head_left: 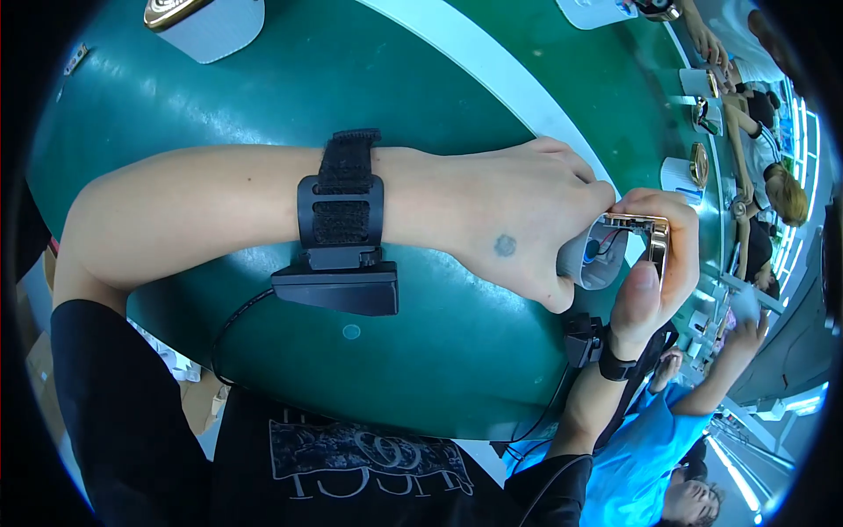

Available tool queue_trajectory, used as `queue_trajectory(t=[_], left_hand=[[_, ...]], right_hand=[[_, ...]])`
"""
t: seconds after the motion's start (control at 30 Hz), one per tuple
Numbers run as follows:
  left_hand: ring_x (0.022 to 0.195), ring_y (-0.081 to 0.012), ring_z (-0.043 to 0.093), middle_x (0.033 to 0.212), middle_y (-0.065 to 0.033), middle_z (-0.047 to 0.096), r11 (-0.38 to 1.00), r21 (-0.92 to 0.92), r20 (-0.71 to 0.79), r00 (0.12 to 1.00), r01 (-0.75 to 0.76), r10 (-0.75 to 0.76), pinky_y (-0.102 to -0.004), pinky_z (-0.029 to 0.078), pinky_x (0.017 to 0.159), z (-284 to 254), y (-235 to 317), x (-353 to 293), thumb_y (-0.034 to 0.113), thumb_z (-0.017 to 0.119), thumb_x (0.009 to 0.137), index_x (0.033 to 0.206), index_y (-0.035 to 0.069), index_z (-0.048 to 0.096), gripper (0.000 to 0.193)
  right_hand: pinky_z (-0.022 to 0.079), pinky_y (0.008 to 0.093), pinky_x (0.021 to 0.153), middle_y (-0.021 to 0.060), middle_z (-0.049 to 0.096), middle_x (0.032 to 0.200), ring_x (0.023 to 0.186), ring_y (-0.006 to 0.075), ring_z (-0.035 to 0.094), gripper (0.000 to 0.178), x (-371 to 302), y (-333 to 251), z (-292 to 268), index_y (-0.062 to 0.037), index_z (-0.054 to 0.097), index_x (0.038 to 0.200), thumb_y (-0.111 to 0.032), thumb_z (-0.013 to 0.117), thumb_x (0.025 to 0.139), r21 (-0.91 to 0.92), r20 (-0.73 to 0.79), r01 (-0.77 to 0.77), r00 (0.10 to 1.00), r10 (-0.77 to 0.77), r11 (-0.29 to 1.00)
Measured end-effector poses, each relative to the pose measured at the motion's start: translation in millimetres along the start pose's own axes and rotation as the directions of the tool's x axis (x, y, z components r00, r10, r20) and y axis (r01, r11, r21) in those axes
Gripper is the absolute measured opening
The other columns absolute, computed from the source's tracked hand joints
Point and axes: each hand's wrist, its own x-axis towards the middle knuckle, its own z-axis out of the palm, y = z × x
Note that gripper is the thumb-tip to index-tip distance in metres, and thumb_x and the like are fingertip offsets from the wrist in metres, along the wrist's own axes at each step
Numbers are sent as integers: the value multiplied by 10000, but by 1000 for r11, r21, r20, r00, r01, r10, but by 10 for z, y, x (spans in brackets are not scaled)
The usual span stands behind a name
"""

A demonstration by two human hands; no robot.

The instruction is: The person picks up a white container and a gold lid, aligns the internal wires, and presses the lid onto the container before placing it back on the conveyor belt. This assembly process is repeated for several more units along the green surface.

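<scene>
My left hand (518, 220) reaches across from the left, its fingers curled around a whitish-grey cup-shaped housing (601, 269). The housing lies tipped, its open end facing right, with thin wires and a small blue part (591, 251) showing inside. In my right hand (669, 263) is a gold-rimmed cap (660, 239), pinched between thumb and fingers beside that open end. Wires run between cap and housing, and the two parts are slightly apart. My left fingertips are partly hidden behind the hand and the housing.
White units with gold tops stand on the green table (439, 351), one (215, 31) at far left and another (683, 178) beyond my right hand. A white strip (492, 66) curves across the table. Co-workers sit along the right; a blue-clothed person (637, 457) is close by.
</scene>
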Motion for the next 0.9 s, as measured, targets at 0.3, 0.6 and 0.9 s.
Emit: queue_trajectory(t=[0.3, 0.6, 0.9], left_hand=[[701, -372, 621, 567, -151, 555, 973, 65, -484, 845, -221, 225, -435, 486, 843, 175, -114, 70, 338, 640, 806, 624, -27, 576, 413], [853, -348, 680, 918, -199, 705, 960, -128, -47, 966, 248, -255, -472, 531, 826, -41, 110, -1, 295, 614, 920, 954, -27, 676, 330], [607, -275, 695, 615, -170, 646, 780, -463, 208, 907, 421, -365, -401, 558, 625, -247, 184, -6, 298, 498, 966, 774, -70, 641, 439]], right_hand=[[519, 343, 775, 170, 664, 951, 855, 251, 643, 616, 16, -6, 4, 37, 623, 1053, -548, 705, 875, -82, 10, 58, 998, -58, 995], [533, 349, 732, 162, 675, 930, 827, 281, 656, 577, 67, -23, 0, 27, 640, 1040, -506, 742, 843, -186, 83, 189, 981, -176, 964], [545, 358, 716, 156, 679, 931, 816, 298, 666, 545, 100, -33, 9, 15, 645, 1029, -438, 798, 768, -232, 124, 228, 971, -204, 945]])
